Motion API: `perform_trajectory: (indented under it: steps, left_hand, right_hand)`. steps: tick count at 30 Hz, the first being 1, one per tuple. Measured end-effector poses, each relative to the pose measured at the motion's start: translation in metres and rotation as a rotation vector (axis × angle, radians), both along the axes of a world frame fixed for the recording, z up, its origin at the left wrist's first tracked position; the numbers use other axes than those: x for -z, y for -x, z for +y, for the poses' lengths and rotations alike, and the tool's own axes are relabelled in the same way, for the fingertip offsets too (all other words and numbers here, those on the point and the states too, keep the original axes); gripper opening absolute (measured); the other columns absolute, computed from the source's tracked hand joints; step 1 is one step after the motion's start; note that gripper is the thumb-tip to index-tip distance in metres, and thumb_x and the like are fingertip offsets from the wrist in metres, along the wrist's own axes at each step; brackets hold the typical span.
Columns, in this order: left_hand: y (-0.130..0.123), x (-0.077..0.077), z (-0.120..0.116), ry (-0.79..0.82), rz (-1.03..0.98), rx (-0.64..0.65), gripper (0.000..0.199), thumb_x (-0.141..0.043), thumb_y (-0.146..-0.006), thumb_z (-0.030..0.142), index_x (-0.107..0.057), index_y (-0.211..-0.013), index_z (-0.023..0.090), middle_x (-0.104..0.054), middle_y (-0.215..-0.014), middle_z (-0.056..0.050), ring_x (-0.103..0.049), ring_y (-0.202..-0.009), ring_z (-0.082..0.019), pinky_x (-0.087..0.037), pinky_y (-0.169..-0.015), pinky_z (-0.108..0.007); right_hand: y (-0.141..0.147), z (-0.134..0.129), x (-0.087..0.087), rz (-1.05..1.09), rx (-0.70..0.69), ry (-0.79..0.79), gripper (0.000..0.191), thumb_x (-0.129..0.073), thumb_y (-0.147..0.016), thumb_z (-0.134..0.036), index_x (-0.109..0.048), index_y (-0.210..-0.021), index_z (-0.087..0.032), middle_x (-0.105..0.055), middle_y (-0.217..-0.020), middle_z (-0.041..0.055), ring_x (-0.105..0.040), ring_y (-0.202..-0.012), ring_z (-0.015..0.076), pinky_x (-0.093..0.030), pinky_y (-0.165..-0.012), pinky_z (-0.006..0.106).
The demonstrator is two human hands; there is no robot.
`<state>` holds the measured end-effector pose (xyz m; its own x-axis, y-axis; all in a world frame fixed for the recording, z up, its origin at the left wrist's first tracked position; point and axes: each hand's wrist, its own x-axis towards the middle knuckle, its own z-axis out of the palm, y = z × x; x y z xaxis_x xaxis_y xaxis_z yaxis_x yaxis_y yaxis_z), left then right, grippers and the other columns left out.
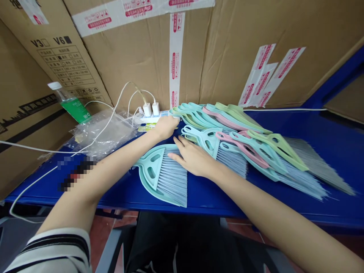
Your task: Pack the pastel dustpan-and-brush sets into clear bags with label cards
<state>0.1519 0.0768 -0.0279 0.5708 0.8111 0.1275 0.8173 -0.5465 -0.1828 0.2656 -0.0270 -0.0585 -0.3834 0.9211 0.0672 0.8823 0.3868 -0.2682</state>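
Observation:
My left hand (167,127) reaches to the back of the table, its fingers curled at the handle ends of the stacked dustpans (199,113), which are light blue, green and pink. Its fingertips are partly hidden, but they appear closed on a dustpan handle. My right hand (193,156) is open, palm down with fingers stretched, beside a light blue hand brush (209,139). In front of it, a light blue brush (172,176) with grey bristles lies inside a matching dustpan (145,185). More brushes in pink, blue and green (280,148) are piled at the right.
A white power strip (148,119) with plugged-in chargers and cables stands against the cardboard wall (136,57). Clear plastic bags (105,131) and a green-labelled bottle (71,102) are at the left. The blue table's front edge (204,212) runs close to my lap.

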Motion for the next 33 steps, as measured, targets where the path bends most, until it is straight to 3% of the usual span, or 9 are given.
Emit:
perform_trajectory:
  steps: [6, 12, 13, 18, 25, 33]
  left_hand:
    - [0.014, -0.011, -0.002, -0.052, -0.094, 0.046, 0.034, -0.053, -0.080, 0.006, -0.074, -0.104, 0.018, -0.076, -0.092, -0.009, -0.070, -0.101, -0.027, -0.054, -0.086, -0.035]
    - [0.051, -0.016, -0.031, -0.053, -0.187, 0.149, 0.027, -0.054, -0.083, 0.009, -0.077, -0.094, 0.019, -0.073, -0.095, -0.007, -0.070, -0.090, -0.021, -0.053, -0.079, -0.030]
    - [0.059, -0.015, -0.040, -0.047, -0.203, 0.185, 0.027, -0.053, -0.085, 0.010, -0.077, -0.094, 0.020, -0.073, -0.096, -0.006, -0.069, -0.089, -0.019, -0.052, -0.079, -0.029]
    - [0.089, -0.005, -0.083, 0.134, -0.380, 0.617, 0.027, -0.049, -0.094, 0.014, -0.075, -0.097, 0.021, -0.071, -0.096, -0.005, -0.068, -0.087, -0.014, -0.053, -0.078, -0.025]
    - [0.092, 0.007, -0.109, 0.341, -0.473, 0.819, 0.022, -0.053, -0.094, 0.011, -0.073, -0.098, 0.018, -0.075, -0.094, -0.006, -0.068, -0.084, -0.014, -0.054, -0.078, -0.024]
    - [0.093, 0.015, -0.118, 0.415, -0.397, 0.855, 0.023, -0.050, -0.096, 0.010, -0.070, -0.105, 0.017, -0.076, -0.099, -0.006, -0.066, -0.084, -0.015, -0.051, -0.076, -0.027]
  right_hand:
    - [-0.002, -0.001, -0.001, 0.049, -0.012, -0.005, 0.065, -0.041, -0.098, -0.043, -0.040, -0.146, 0.002, -0.039, -0.152, 0.0282, -0.038, -0.142, 0.0348, -0.037, -0.112, 0.051]
    - [-0.008, -0.012, -0.020, 0.150, 0.008, -0.072, 0.040, -0.033, -0.099, -0.024, -0.052, -0.129, -0.006, -0.061, -0.134, 0.0218, -0.061, -0.121, 0.0316, -0.049, -0.098, 0.045]
    - [-0.010, -0.013, -0.022, 0.184, 0.010, -0.116, 0.037, -0.032, -0.099, -0.022, -0.053, -0.127, -0.008, -0.064, -0.130, 0.0200, -0.062, -0.118, 0.0310, -0.049, -0.096, 0.045]
    - [-0.016, -0.011, -0.020, 0.209, -0.012, -0.337, 0.038, -0.035, -0.096, -0.016, -0.056, -0.127, -0.012, -0.068, -0.125, 0.0163, -0.067, -0.108, 0.0306, -0.053, -0.088, 0.046]
    - [-0.015, -0.008, -0.014, -0.042, -0.151, -0.231, 0.029, -0.053, -0.094, -0.022, -0.069, -0.118, -0.013, -0.069, -0.127, 0.0148, -0.068, -0.110, 0.0313, -0.056, -0.088, 0.045]
    - [-0.018, -0.006, -0.010, -0.123, -0.231, -0.265, 0.024, -0.061, -0.092, -0.028, -0.074, -0.110, -0.019, -0.071, -0.124, 0.0111, -0.067, -0.112, 0.0305, -0.058, -0.085, 0.043]
